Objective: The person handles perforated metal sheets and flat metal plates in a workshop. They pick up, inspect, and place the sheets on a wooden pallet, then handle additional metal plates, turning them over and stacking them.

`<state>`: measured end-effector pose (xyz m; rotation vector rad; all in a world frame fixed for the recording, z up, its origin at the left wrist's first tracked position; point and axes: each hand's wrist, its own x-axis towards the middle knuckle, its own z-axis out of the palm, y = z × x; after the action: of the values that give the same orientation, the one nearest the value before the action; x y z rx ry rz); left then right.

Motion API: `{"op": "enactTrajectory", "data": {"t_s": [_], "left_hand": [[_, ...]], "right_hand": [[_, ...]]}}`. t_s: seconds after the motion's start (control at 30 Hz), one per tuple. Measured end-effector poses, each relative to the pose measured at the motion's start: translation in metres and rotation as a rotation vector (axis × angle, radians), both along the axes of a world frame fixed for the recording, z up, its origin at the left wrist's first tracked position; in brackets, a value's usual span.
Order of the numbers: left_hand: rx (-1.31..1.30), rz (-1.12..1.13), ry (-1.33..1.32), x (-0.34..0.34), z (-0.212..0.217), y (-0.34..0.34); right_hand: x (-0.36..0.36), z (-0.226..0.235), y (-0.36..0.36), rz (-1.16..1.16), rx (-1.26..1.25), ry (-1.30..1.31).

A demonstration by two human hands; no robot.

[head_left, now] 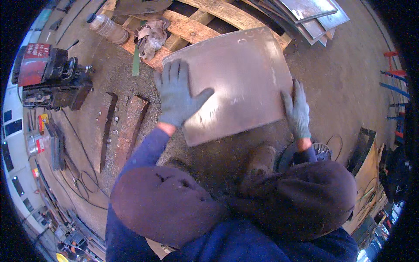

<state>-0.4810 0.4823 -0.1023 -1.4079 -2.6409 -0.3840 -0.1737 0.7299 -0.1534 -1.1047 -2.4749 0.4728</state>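
Observation:
A bare metal plate (235,78), roughly rectangular with a shiny patch, lies in front of me, its far part over a wooden pallet (192,28). My left hand (178,91), in a grey work glove, rests on the plate's left side with the fingers pointing away and the thumb spread to the right. At the right edge of the plate is my right hand (297,109), gloved alike. Its fingers stretch along that edge, with the thumb toward the plate. Neither hand wraps around anything.
A plastic bottle (108,28) and a crumpled rag (152,37) lie at the pallet's left. More metal sheets (307,13) are stacked at the far right. A red and black machine (48,72) and two steel bars (131,122) are on the left. My shoe (264,159) is near the plate.

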Motion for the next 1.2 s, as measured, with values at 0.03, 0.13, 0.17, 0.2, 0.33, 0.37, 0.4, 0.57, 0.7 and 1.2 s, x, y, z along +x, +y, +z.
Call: {"op": "enactTrajectory", "data": {"t_s": [0.03, 0.13, 0.17, 0.2, 0.33, 0.37, 0.4, 0.57, 0.7, 1.2], "left_hand": [[0.034, 0.032, -0.025, 0.014, -0.007, -0.017], [0.175, 0.096, -0.083, 0.047, -0.027, -0.071], [0.051, -0.078, -0.185, 0.062, -0.013, -0.075], [-0.076, -0.247, -0.276, 0.077, 0.013, -0.078], [-0.276, -0.640, -0.353, 0.113, 0.024, -0.123], [-0.268, -0.655, -0.265, 0.117, 0.016, -0.119], [-0.261, -0.668, -0.178, 0.121, 0.008, -0.114], [-0.315, -0.821, -0.345, 0.096, 0.045, -0.085], [-0.118, -0.776, -0.485, 0.036, 0.148, -0.097], [-0.282, -0.294, -0.304, -0.033, 0.225, -0.007]], "right_hand": [[0.011, 0.002, -0.016, -0.093, -0.064, 0.048], [0.014, 0.012, -0.055, -0.318, -0.323, 0.154], [0.014, 0.034, -0.056, -0.374, -0.420, 0.152], [0.014, 0.046, -0.056, -0.420, -0.521, 0.155], [0.008, 0.010, -0.058, -0.344, -0.514, 0.245], [0.011, 0.019, -0.055, -0.357, -0.523, 0.240], [0.014, 0.028, -0.052, -0.370, -0.534, 0.236], [0.040, 0.075, -0.029, -0.326, -0.475, 0.232], [-0.020, 0.165, -0.008, 0.039, -0.497, 0.259], [-0.147, 0.028, -0.171, 1.069, 0.137, 0.172]]}}
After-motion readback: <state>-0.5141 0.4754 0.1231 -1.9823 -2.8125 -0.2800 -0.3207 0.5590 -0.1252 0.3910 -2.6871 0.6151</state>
